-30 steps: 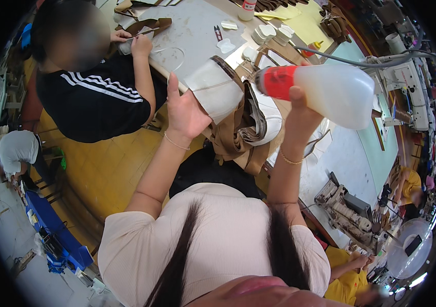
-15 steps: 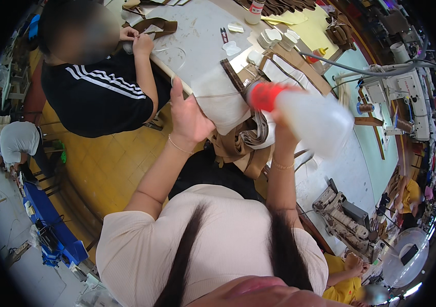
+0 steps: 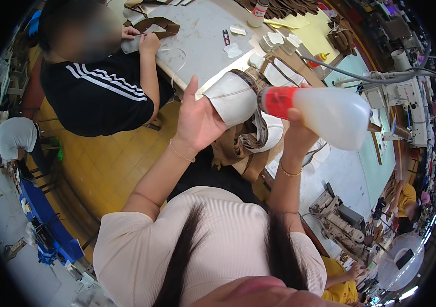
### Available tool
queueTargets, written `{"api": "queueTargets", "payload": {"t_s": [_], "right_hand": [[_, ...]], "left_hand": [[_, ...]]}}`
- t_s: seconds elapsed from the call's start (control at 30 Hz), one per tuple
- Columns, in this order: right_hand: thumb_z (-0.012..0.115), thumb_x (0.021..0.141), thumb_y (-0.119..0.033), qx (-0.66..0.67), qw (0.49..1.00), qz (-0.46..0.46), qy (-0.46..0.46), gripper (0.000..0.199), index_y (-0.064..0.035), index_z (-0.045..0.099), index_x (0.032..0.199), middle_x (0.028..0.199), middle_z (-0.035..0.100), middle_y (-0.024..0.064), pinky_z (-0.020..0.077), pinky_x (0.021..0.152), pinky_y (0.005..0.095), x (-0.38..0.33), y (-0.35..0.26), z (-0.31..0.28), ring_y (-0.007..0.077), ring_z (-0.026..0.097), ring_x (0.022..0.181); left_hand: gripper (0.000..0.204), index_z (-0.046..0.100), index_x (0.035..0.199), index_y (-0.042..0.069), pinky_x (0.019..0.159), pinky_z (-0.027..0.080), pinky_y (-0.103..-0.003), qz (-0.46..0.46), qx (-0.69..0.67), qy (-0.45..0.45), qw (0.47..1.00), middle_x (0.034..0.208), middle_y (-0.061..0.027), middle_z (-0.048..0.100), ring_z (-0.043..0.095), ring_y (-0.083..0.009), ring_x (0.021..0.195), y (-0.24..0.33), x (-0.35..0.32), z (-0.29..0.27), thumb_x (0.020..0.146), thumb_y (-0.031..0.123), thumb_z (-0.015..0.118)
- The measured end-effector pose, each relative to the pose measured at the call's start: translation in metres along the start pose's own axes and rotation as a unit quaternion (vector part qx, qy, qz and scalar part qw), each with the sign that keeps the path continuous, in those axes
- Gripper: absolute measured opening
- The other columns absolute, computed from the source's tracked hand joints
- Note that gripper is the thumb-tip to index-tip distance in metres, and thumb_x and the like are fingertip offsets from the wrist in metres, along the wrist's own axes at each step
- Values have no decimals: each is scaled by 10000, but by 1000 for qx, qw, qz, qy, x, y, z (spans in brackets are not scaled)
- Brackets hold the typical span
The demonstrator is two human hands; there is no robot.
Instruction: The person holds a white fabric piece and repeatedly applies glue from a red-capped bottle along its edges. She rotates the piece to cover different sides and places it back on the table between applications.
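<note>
My left hand (image 3: 193,123) holds a white curved, cap-like fabric piece (image 3: 233,100) with a dark brown edge. Its thumb stands apart, and its fingers are hidden behind or inside the piece. In my right hand (image 3: 299,137) is a large translucent plastic bottle (image 3: 338,117) with a red band round its narrower end. The bottle lies tilted on its side, that end close to the brown edge; whether they touch, I cannot tell. Brown and white fabric pieces (image 3: 251,153) lie stacked just below the bottle's narrow end.
At upper left a co-worker in black (image 3: 100,100) handles brown and white material. On the table (image 3: 197,25) lie thread snips (image 3: 225,37), white shaped pieces (image 3: 271,42) and another bottle (image 3: 257,14). A metal machine (image 3: 341,215) stands at right; a grey hose (image 3: 371,80) crosses the far side.
The bottle has moved right and slightly down, and now lies more level. The fabric piece has swung rightward and shows more rounded; my left hand shifted slightly right with it.
</note>
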State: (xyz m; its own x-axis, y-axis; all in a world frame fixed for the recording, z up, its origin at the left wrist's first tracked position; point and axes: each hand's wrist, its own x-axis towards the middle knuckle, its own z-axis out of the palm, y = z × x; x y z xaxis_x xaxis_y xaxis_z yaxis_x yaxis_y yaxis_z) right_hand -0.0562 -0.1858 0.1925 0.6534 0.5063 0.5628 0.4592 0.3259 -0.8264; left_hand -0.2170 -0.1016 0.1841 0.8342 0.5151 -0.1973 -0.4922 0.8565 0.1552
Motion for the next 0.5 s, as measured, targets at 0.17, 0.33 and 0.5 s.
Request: {"api": "queueTargets", "payload": {"t_s": [0.17, 0.33, 0.5], "right_hand": [[780, 689, -267, -44, 996, 30, -69, 416, -87, 619, 1027, 1015, 628, 45, 478, 824, 329, -17, 1, 21, 177, 598, 915], [710, 769, -233, -33, 987, 74, -141, 338, -103, 613, 1066, 981, 646, 5, 474, 839, 349, -5, -2, 14, 180, 601, 934], [788, 667, -118, 147, 950, 233, -150, 486, -29, 550, 1081, 1079, 581, 82, 466, 867, 307, -22, 9, 8, 180, 570, 969]], "left_hand": [[874, 254, 1358, -48, 1073, 228, -391, -4, 50, -13, 999, 1390, -163, 334, 327, -271, 1283, -10, 1, 7, 847, 661, 286], [906, 269, 1358, -41, 1020, 282, -351, -12, 33, -16, 999, 1360, -146, 382, 379, -248, 1234, -8, 1, 12, 835, 697, 234], [895, 231, 1388, 6, 1019, 282, -349, -64, -18, -102, 993, 1384, -131, 354, 360, -235, 1249, 3, 6, 3, 828, 705, 235]]}}
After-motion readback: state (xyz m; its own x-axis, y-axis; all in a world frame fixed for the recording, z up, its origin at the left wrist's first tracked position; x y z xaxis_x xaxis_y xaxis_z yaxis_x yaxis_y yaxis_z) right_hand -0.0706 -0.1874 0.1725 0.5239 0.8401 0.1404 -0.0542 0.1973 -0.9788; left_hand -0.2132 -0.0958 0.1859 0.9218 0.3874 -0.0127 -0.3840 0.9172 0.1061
